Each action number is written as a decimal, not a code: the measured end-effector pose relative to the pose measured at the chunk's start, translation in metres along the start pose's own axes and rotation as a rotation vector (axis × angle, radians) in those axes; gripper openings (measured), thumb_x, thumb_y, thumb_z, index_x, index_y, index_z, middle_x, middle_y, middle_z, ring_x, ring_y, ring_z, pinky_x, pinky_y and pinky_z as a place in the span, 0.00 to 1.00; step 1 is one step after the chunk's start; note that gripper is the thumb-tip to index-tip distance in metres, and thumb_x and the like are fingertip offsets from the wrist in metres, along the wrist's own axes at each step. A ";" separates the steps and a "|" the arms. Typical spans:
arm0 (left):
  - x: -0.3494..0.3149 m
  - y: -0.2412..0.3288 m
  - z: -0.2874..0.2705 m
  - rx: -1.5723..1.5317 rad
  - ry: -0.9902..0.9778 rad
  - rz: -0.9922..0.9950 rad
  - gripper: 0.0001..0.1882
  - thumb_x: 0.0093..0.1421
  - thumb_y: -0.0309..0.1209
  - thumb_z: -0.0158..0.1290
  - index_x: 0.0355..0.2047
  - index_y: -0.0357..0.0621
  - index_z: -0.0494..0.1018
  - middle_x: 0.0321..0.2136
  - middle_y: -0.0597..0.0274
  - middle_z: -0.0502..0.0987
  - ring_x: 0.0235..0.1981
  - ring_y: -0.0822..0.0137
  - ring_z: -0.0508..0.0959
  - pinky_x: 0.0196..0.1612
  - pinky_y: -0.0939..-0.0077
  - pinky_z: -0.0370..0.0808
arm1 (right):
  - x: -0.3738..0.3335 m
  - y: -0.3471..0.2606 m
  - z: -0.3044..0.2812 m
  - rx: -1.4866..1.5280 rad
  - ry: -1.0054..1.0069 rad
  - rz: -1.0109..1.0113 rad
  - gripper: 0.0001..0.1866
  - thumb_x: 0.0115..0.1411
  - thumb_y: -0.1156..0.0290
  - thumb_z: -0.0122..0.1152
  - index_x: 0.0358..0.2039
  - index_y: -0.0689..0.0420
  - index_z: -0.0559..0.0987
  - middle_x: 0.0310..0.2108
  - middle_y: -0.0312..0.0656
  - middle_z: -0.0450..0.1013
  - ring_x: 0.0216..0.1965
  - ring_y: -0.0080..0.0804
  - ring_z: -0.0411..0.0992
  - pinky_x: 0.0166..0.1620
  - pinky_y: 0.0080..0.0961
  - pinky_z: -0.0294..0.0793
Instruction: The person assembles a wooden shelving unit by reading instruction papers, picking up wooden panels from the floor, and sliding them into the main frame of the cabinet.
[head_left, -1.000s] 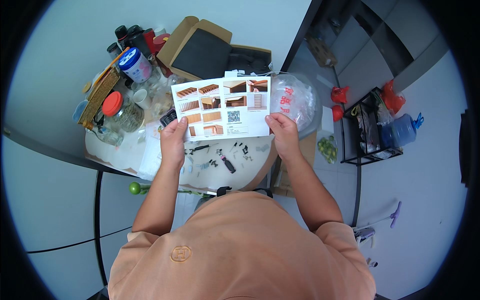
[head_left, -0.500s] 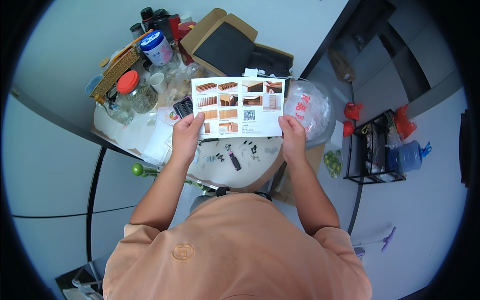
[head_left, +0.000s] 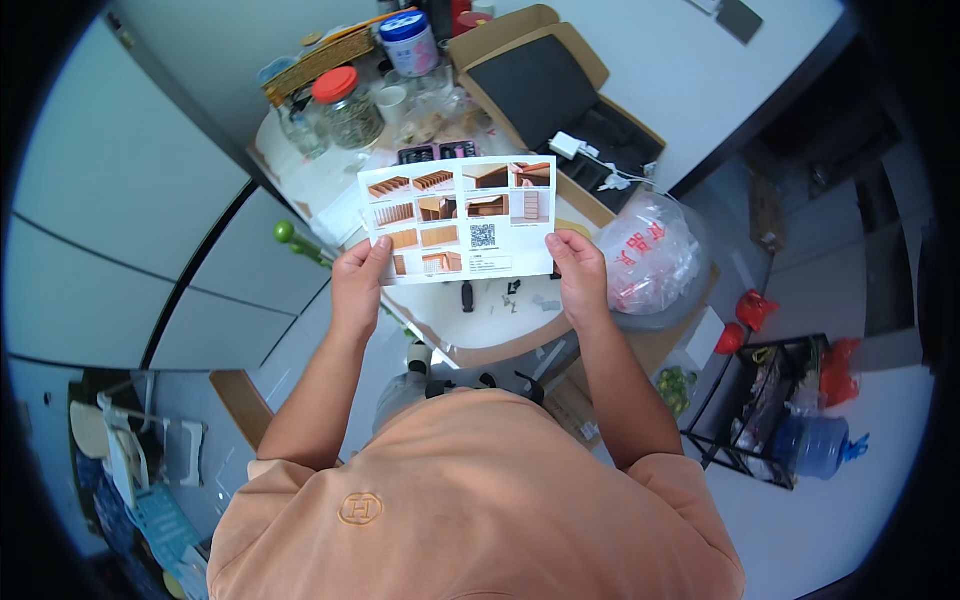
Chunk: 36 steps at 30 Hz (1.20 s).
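Note:
A white printed instruction sheet (head_left: pixel 450 222) with several furniture pictures and a square code is held up flat over the table. My left hand (head_left: pixel 357 282) pinches its lower left edge, thumb on top. At its right edge, my right hand (head_left: pixel 580 272) grips it the same way. Below the sheet a dark screwdriver handle (head_left: pixel 467 297) lies on the white table (head_left: pixel 470 335), its other end hidden. Small dark fittings (head_left: pixel 512 291) lie to the right of it. Just beyond the sheet's top edge sits a dark case of bits (head_left: pixel 437 152), partly covered.
An open cardboard box (head_left: pixel 545 90) with black lining and a white charger (head_left: pixel 568 146) stands behind. Jars, including one with a red lid (head_left: pixel 345 108), crowd the back left. A clear plastic bag (head_left: pixel 652 255) sits at right, a black rack (head_left: pixel 760 410) beyond it on the floor.
The view has turned, so the table and its things sit further right and higher in it. The sheet, still in both hands, has shifted slightly left and now covers more of the loose fittings.

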<state>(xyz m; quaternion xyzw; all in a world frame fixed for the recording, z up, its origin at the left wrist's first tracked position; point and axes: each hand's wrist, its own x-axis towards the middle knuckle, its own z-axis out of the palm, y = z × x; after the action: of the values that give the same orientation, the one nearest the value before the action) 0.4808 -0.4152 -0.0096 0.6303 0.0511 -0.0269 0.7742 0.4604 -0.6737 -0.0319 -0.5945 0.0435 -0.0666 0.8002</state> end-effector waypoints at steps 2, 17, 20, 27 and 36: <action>-0.012 0.001 -0.008 0.029 0.050 0.016 0.14 0.59 0.33 0.47 0.35 0.33 0.73 0.30 0.61 0.76 0.29 0.77 0.72 0.34 0.84 0.68 | 0.001 0.007 0.007 0.053 -0.067 0.026 0.08 0.57 0.72 0.52 0.32 0.65 0.73 0.27 0.33 0.71 0.29 0.14 0.65 0.34 0.10 0.64; -0.051 0.006 -0.050 -0.034 0.201 0.085 0.14 0.59 0.34 0.47 0.35 0.33 0.73 0.30 0.62 0.76 0.29 0.77 0.72 0.35 0.84 0.68 | 0.008 0.007 0.053 0.019 -0.239 0.062 0.07 0.57 0.73 0.51 0.31 0.64 0.73 0.27 0.33 0.70 0.30 0.14 0.65 0.35 0.11 0.63; -0.061 0.008 -0.072 -0.068 0.235 0.070 0.15 0.59 0.35 0.46 0.36 0.33 0.72 0.30 0.62 0.76 0.29 0.78 0.72 0.34 0.84 0.68 | 0.003 0.010 0.079 -0.046 -0.264 0.080 0.06 0.56 0.74 0.50 0.31 0.64 0.73 0.28 0.33 0.70 0.30 0.15 0.65 0.35 0.11 0.63; -0.090 -0.001 -0.156 -0.100 0.388 0.073 0.15 0.59 0.35 0.46 0.36 0.33 0.72 0.30 0.61 0.76 0.29 0.78 0.73 0.34 0.85 0.69 | -0.011 0.033 0.164 -0.071 -0.424 0.109 0.07 0.57 0.73 0.51 0.32 0.63 0.73 0.27 0.32 0.70 0.29 0.14 0.64 0.35 0.11 0.63; -0.130 0.009 -0.248 -0.179 0.522 0.110 0.15 0.59 0.34 0.46 0.37 0.32 0.71 0.31 0.60 0.76 0.29 0.77 0.73 0.34 0.85 0.69 | -0.041 0.063 0.264 -0.190 -0.524 0.132 0.08 0.57 0.71 0.53 0.32 0.64 0.74 0.26 0.33 0.71 0.26 0.14 0.65 0.30 0.11 0.64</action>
<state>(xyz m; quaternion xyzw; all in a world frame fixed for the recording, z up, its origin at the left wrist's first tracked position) 0.3415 -0.1734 -0.0357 0.5468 0.2168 0.1830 0.7877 0.4623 -0.3998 -0.0165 -0.6595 -0.1202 0.1460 0.7275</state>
